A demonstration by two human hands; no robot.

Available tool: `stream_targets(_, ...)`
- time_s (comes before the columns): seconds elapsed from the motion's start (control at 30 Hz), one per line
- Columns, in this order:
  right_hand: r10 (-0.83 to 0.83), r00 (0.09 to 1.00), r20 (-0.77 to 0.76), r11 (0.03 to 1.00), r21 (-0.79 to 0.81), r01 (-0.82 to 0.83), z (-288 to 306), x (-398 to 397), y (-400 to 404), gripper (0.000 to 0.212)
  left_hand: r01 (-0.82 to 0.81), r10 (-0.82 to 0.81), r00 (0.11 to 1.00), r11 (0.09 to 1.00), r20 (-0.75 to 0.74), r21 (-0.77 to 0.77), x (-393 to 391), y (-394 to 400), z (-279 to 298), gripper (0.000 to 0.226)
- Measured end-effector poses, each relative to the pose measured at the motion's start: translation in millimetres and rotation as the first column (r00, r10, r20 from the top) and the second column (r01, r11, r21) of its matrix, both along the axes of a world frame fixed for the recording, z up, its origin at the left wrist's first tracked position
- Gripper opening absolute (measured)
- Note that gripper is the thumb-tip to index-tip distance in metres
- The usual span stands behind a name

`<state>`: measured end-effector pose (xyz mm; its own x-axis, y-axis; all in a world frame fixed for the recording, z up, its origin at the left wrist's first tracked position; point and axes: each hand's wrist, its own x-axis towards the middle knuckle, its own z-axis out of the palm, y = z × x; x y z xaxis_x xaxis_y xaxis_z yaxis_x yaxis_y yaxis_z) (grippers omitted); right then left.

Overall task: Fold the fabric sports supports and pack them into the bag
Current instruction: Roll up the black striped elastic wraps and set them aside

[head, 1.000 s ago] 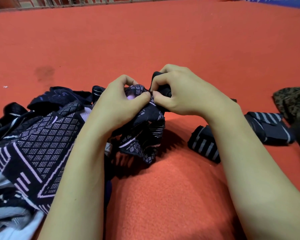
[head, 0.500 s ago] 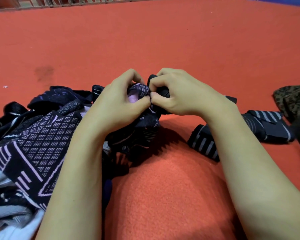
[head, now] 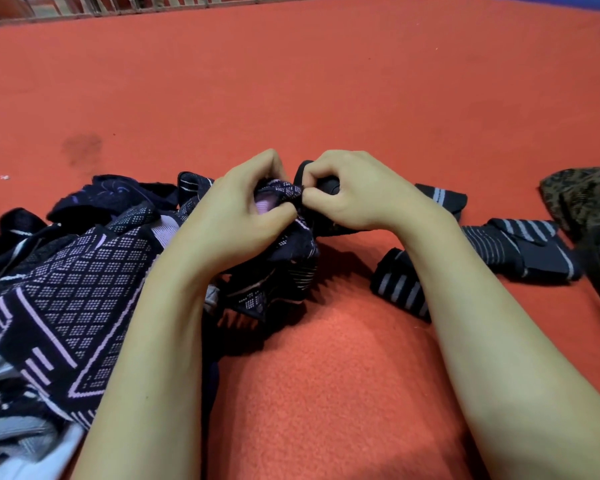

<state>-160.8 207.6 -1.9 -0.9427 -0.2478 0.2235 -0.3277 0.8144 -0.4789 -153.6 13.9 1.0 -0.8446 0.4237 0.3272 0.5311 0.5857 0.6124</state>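
**A:** Item one?

**B:** Fabric support [head: 291, 258], dark navy with lilac dotted diamonds. Held up off the red carpeted floor [head: 326, 98] at centre, its lower part hanging crumpled.

**A:** The grip?

**B:** Left hand [head: 236, 216] closed on the support's top edge, thumb against fingers, a lilac inner face showing in the fold. Right hand [head: 354, 195] closed, pinching the same edge just beside the left; a black part of the fabric sits under its fingers.

**A:** Nearby stock?

**B:** Pile of supports [head: 66, 289], same navy-lilac pattern, heaped on the left, under the left forearm. Striped supports [head: 520, 251], black with grey bars, lying on the floor to the right, beyond the right forearm. Mottled brown bag [head: 582, 199] at the far right edge, partly out of view.
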Motion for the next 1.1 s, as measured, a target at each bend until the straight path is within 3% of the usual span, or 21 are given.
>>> stream_targets(0.1,0.078,0.997,0.021,0.996,0.039,-0.079,1.3,4.4,-0.9,0.008,0.033,-0.031,0.999,0.999,0.034,-0.041,0.0,-3.6,0.7,0.013)
stream_targets(0.27,0.115,0.993,-0.017,0.992,0.058,-0.114,0.9,4.6,-7.9,0.021,0.075,-0.075,0.997,0.996,0.009,-0.055,0.0,-2.8,1.0,0.012)
stream_targets(0.43,0.085,0.996,0.04,0.996,-0.025,-0.084,-8.9,-2.4,-4.1,0.022,0.084,-0.087,0.994,0.995,-0.065,-0.049,-0.9,-4.4,-0.1,0.021)
stream_targets(0.73,0.042,0.987,0.157,0.983,-0.182,-0.013,-17.0,-6.5,6.8,0.031,0.112,-0.116,0.992,0.992,-0.054,-0.065,0.9,1.5,-4.2,0.018)
stream_targets(0.87,-0.073,0.981,0.179,0.987,-0.127,0.096,-22.0,-3.4,31.0,0.028,0.169,-0.168,0.986,0.971,-0.02,0.169,10.3,-2.8,12.4,0.016)
stream_targets(1.0,0.083,0.99,0.117,0.934,-0.356,-0.036,-4.5,17.8,45.4,0.023,0.109,-0.109,0.994,0.992,0.003,0.058,2.4,-7.9,8.4,0.015)
stream_targets(1.1,0.1,0.993,0.058,0.947,-0.311,-0.077,-4.6,27.9,42.2,0.024,0.052,-0.052,0.998,0.999,0.032,0.003,-1.4,0.0,-3.9,0.02)
